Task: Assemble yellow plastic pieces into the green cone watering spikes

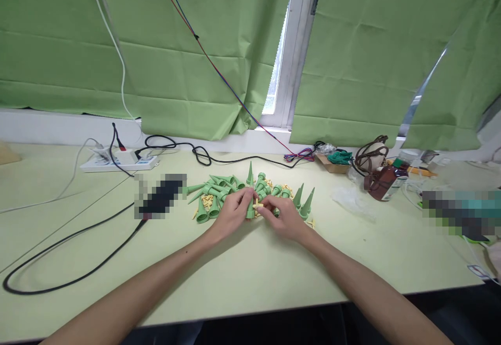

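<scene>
A heap of green plastic cone spikes lies on the pale green table, mixed with small yellow pieces. My left hand is closed around one green spike, held upright over the heap's front edge. My right hand pinches a small yellow piece against that spike. Two more spikes stand upright just right of my right hand.
A white power strip with black cables sits at the back left. A brown bag, a small cardboard box and clear plastic wrap lie at the back right. Green curtains hang behind. The table's front edge is close.
</scene>
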`<action>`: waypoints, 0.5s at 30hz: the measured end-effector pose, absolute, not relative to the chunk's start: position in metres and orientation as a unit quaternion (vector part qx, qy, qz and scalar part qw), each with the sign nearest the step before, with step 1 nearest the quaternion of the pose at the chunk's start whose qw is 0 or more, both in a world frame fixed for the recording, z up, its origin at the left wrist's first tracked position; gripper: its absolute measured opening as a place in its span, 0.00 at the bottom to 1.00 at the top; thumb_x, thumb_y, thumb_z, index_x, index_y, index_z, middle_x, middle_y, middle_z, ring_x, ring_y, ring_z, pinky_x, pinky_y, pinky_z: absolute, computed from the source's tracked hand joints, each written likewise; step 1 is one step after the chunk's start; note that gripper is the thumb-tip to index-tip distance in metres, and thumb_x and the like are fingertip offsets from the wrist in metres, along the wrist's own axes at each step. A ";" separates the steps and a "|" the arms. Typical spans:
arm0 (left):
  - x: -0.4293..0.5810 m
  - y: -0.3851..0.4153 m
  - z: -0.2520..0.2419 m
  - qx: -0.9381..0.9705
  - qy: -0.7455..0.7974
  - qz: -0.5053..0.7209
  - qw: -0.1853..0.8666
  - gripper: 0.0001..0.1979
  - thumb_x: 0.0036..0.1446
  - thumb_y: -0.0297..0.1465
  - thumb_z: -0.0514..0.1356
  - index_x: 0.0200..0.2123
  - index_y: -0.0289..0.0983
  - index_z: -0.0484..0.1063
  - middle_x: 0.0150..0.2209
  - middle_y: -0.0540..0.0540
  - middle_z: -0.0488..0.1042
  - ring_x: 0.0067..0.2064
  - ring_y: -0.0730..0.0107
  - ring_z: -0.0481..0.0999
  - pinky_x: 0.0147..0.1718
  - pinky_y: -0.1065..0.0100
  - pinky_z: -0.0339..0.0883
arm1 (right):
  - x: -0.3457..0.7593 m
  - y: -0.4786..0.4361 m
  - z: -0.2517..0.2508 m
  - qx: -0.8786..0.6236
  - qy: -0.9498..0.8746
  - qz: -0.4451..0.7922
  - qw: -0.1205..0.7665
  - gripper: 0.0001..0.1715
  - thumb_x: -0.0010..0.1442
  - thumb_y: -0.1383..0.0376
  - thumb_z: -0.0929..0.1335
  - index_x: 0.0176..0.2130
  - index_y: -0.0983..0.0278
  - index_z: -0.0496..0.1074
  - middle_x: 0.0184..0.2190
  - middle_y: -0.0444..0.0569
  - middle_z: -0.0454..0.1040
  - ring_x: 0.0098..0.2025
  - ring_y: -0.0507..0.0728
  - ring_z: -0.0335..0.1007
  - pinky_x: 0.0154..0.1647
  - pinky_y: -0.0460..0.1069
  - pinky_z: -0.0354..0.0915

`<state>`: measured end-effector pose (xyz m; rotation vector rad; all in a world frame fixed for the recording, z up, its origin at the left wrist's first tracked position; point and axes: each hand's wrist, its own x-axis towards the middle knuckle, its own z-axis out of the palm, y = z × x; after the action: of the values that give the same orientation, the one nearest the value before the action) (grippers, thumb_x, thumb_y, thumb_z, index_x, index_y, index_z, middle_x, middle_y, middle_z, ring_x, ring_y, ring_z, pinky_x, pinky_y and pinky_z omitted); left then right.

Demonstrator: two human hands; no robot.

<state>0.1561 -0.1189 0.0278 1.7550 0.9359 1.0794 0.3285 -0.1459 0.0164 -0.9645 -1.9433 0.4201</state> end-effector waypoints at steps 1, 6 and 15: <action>0.156 -0.119 0.028 0.698 0.374 0.427 0.437 0.23 0.64 0.51 0.50 0.35 0.37 0.70 0.26 0.51 0.63 0.25 0.72 0.63 0.19 0.74 0.64 | 0.328 -0.146 0.016 -0.388 -0.786 0.163 0.453 0.15 0.67 0.58 0.64 0.30 0.63 0.68 0.21 0.43 0.67 0.24 0.51 0.61 0.25 0.46 0.60; 0.157 -0.118 0.030 0.712 0.332 0.399 0.473 0.24 0.65 0.50 0.49 0.35 0.36 0.71 0.24 0.51 0.68 0.21 0.73 0.68 0.20 0.72 0.66 | 0.325 -0.148 0.013 -0.367 -0.794 0.137 0.465 0.16 0.66 0.57 0.65 0.29 0.63 0.69 0.21 0.43 0.69 0.21 0.50 0.62 0.25 0.46 0.61; 0.159 -0.120 0.028 0.720 0.294 0.370 0.508 0.26 0.66 0.51 0.47 0.32 0.35 0.71 0.24 0.48 0.73 0.25 0.69 0.73 0.27 0.69 0.71 | 0.323 -0.150 0.008 -0.338 -0.803 0.131 0.473 0.18 0.66 0.56 0.66 0.27 0.61 0.65 0.20 0.43 0.70 0.20 0.50 0.61 0.30 0.48 0.66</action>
<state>0.1586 -0.1199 0.0284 1.7350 0.7080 0.8914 0.3228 -0.1497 0.0084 -0.8282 -1.9656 0.3213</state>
